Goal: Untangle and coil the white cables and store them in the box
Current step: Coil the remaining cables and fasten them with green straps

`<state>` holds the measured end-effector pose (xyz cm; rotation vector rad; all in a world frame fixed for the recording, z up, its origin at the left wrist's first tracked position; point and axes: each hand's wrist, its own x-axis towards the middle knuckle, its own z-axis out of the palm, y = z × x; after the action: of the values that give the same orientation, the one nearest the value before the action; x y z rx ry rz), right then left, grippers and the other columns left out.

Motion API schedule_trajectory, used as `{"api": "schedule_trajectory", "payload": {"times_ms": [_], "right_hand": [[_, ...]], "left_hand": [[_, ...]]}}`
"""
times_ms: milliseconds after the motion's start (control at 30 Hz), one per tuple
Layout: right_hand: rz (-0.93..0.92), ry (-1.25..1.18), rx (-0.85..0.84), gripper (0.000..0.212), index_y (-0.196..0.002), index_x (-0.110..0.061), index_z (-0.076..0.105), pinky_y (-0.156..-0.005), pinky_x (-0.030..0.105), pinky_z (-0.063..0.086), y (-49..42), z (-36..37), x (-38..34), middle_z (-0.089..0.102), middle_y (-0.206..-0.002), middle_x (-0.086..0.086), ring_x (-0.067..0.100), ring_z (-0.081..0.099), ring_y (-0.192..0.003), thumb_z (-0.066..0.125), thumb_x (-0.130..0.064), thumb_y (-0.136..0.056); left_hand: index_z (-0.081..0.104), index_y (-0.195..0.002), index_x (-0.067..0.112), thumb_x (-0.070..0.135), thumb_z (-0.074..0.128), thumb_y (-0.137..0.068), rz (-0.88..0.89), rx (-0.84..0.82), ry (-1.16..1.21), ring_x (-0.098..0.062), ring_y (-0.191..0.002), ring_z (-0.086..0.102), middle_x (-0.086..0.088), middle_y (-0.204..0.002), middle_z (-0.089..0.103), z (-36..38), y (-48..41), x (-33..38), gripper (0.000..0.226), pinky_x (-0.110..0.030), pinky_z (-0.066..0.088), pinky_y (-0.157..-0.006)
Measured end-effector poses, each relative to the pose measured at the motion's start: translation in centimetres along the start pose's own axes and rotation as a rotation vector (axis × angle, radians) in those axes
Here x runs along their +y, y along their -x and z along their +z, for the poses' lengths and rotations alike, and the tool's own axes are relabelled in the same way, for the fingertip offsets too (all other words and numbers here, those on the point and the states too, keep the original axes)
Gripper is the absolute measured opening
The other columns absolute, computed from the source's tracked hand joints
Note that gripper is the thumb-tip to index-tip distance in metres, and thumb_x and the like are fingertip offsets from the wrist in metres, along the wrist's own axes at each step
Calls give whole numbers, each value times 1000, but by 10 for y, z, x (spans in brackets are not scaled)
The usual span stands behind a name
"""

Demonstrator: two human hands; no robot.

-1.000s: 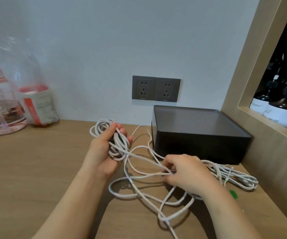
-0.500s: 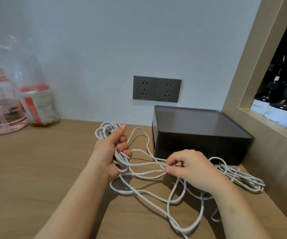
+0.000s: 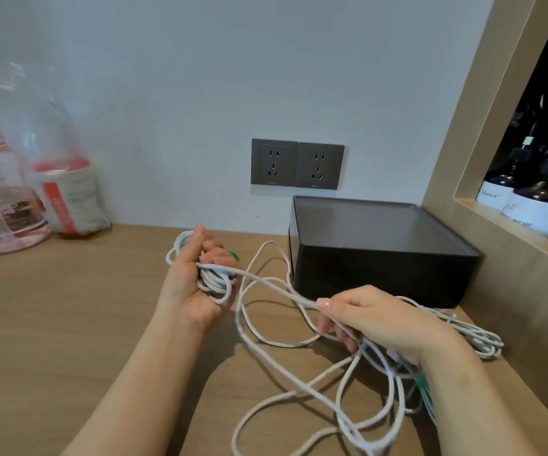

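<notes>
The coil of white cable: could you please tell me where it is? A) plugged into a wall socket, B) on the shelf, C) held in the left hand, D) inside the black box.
C: the left hand grips the coil, and a strand runs from it to the right hand.

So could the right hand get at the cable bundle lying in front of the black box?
Probably yes: the bundle lies uncovered on the table right beside the right hand, though that hand is busy pinching a cable strand.

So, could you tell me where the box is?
Head view, right of centre: the box sits on the table below the sockets, just behind the right hand.
</notes>
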<state>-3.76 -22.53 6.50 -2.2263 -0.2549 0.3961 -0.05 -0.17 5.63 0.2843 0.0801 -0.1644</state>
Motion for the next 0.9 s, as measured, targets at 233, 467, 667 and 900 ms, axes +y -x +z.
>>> {"api": "schedule_trajectory", "payload": {"times_ms": [233, 467, 667, 900], "right_hand": [[-23, 231, 44, 19, -78, -35, 66, -78, 26, 50, -3, 4, 3, 65, -81, -13, 0, 60, -83, 58, -51, -84], [-295, -491, 250, 30, -105, -38, 57, -88, 33, 55, -14, 34, -20, 54, -118, -16, 7, 58, -109, 51, -11, -94], [-132, -132, -74, 26, -108, -39, 51, -85, 28, 53, -9, 30, -18, 67, -100, -7, 6, 65, -93, 64, -29, -87], [19, 186, 60, 20, -75, -24, 70, -71, 23, 49, -3, 9, -5, 67, -68, -9, 2, 63, -71, 59, -32, -90]], "left_hand": [[45, -58, 17, 36, 57, -89, 92, 82, -18, -2, -32, 40, 10, -39, 40, -6, -3, 14, 38, -10, 38, -36], [50, -50, 13, 34, 55, -90, 30, 82, -120, -3, -30, 40, 7, -39, 39, 0, -3, -6, 46, -11, 37, -33], [48, -55, 15, 35, 56, -90, 33, 72, -22, -3, -31, 40, 8, -40, 40, -2, -3, 1, 41, -11, 38, -35], [46, -59, 18, 34, 60, -85, 83, 52, 136, -2, -33, 42, 10, -39, 40, -5, -4, 17, 33, -12, 41, -39]]}}
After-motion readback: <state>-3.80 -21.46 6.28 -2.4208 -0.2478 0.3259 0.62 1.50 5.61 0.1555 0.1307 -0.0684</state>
